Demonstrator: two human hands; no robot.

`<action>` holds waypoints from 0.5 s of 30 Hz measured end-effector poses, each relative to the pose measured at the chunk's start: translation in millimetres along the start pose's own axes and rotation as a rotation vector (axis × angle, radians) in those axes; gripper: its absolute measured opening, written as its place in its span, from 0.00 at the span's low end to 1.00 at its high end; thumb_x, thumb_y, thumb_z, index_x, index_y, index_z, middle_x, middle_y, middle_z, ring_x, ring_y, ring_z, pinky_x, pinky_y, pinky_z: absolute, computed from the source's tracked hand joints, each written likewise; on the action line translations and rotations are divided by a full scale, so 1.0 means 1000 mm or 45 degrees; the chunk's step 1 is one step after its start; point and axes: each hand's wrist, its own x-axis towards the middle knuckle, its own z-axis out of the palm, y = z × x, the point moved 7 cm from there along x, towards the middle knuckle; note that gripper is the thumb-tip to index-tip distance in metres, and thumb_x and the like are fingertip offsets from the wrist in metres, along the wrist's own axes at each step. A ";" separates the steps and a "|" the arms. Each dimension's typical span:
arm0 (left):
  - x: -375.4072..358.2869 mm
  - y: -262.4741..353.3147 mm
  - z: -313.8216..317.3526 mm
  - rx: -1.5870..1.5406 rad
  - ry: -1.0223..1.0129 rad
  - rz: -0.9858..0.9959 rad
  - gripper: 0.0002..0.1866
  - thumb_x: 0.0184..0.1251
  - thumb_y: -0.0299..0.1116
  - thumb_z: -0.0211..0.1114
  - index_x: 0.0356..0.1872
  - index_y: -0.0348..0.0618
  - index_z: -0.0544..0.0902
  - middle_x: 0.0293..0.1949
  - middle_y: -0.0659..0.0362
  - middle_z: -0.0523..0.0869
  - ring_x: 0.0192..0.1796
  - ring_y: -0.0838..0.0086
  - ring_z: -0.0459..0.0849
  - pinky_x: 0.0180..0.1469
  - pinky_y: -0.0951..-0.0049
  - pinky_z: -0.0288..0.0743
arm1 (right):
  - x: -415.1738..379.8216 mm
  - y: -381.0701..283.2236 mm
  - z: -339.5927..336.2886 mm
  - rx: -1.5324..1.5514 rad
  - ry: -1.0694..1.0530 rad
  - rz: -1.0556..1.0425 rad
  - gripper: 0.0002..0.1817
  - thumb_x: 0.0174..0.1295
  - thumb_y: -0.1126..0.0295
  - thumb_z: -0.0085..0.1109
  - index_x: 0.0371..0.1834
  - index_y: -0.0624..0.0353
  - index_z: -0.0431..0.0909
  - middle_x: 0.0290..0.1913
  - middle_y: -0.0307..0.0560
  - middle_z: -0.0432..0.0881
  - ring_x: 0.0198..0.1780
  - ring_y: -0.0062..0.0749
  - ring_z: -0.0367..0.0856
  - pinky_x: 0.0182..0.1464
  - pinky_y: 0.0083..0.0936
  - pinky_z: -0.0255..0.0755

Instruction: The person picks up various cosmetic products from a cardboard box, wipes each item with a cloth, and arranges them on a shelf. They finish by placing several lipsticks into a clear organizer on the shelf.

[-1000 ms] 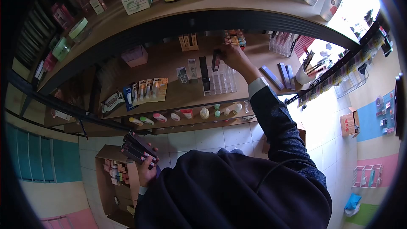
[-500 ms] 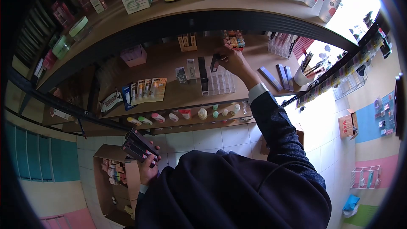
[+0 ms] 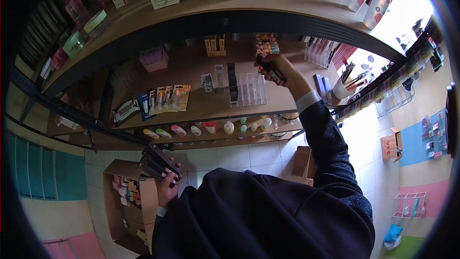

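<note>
My right hand (image 3: 280, 73) is closed on a small dark box (image 3: 273, 75), over the middle shelf and just right of a clear divided organizer (image 3: 252, 89). The organizer's left column holds a row of dark boxes (image 3: 232, 84); its other slots show clear. My left hand (image 3: 168, 183) grips several long dark boxes (image 3: 157, 164), low in front of the shelf and above the floor. Left of the organizer, two grey packets (image 3: 219, 76) lie on the shelf. Behind my right hand is a colourful patterned box (image 3: 266, 46).
Above runs an upper shelf (image 3: 230, 13) with bottles and jars. Carded tubes (image 3: 175, 98) lie at the left of the middle shelf, a brush cup (image 3: 341, 88) at its right. Bottles (image 3: 229, 127) line the lower shelf. An open carton (image 3: 111, 211) stands on the floor.
My right hand has moved right, away from the organizer, and the dark box in it has tilted. My left hand stays nearly in place with its boxes. The view has shifted slightly.
</note>
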 end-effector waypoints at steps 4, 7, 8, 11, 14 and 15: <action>0.001 -0.002 -0.004 0.062 -0.006 0.008 0.31 0.52 0.25 0.62 0.60 0.46 0.61 0.55 0.57 0.70 0.52 0.67 0.74 0.39 0.72 0.75 | -0.006 -0.022 0.021 -0.743 -0.106 -0.150 0.20 0.54 0.66 0.57 0.49 0.62 0.68 0.34 0.48 0.78 0.24 0.24 0.75 0.21 0.20 0.71; 0.001 -0.001 -0.002 0.066 -0.023 0.009 0.31 0.53 0.26 0.62 0.60 0.46 0.61 0.55 0.57 0.70 0.52 0.67 0.74 0.39 0.72 0.75 | -0.013 -0.039 0.045 -1.461 -0.077 -0.328 0.21 0.51 0.66 0.59 0.49 0.59 0.70 0.33 0.48 0.79 0.28 0.31 0.79 0.26 0.25 0.74; 0.001 0.000 0.000 0.077 -0.036 0.018 0.31 0.53 0.26 0.62 0.60 0.46 0.61 0.55 0.57 0.70 0.52 0.67 0.74 0.39 0.72 0.75 | -0.010 -0.037 0.046 -1.458 -0.070 -0.328 0.21 0.51 0.66 0.59 0.49 0.59 0.70 0.33 0.48 0.79 0.28 0.31 0.79 0.26 0.25 0.74; 0.000 0.001 0.004 0.071 -0.020 0.001 0.31 0.53 0.26 0.62 0.59 0.47 0.62 0.55 0.57 0.70 0.52 0.67 0.74 0.38 0.72 0.74 | 0.005 -0.033 0.059 -2.400 0.038 -0.819 0.17 0.48 0.69 0.59 0.44 0.56 0.75 0.35 0.51 0.80 0.34 0.40 0.80 0.33 0.31 0.75; -0.001 -0.001 0.002 0.005 -0.006 -0.032 0.31 0.53 0.26 0.62 0.59 0.48 0.62 0.56 0.57 0.69 0.53 0.67 0.74 0.39 0.72 0.74 | 0.030 -0.010 0.054 -2.430 -0.021 -0.794 0.09 0.43 0.73 0.63 0.30 0.55 0.77 0.33 0.48 0.79 0.38 0.40 0.79 0.38 0.31 0.72; -0.002 -0.001 0.000 0.007 -0.002 -0.029 0.31 0.53 0.26 0.62 0.59 0.48 0.62 0.56 0.57 0.69 0.53 0.67 0.74 0.39 0.72 0.74 | 0.031 -0.005 0.061 -2.485 -0.090 -0.866 0.09 0.42 0.75 0.62 0.29 0.55 0.77 0.32 0.48 0.79 0.38 0.41 0.79 0.39 0.32 0.72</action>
